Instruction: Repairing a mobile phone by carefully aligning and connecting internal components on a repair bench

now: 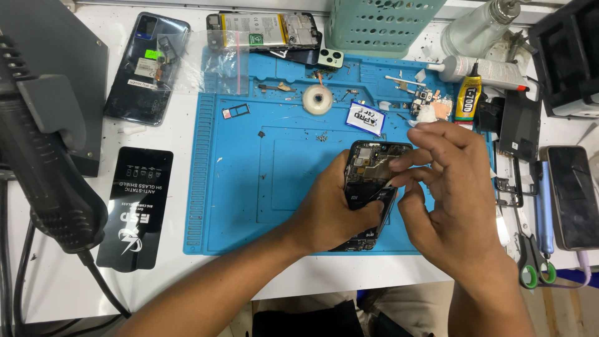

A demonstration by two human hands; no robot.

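Observation:
An opened black phone (pixel 372 163) with its back removed and circuit boards showing lies tilted on the blue repair mat (pixel 249 187). My left hand (pixel 334 209) grips the phone's lower half from the left, thumb across the battery. My right hand (pixel 452 187) reaches in from the right, its fingertips pinched together at the phone's right edge near the board. What the fingertips pinch is too small to make out.
On the mat lie a roll of tape (pixel 317 99), small screws and parts. Around it: a dark phone back (pixel 146 65), an opened phone (pixel 265 31), a black screen-protector pack (pixel 137 206), a glue tube (pixel 468 97), scissors (pixel 527 249), another phone (pixel 573 195), a green basket (pixel 380 25), a hot-air tool (pixel 47 156).

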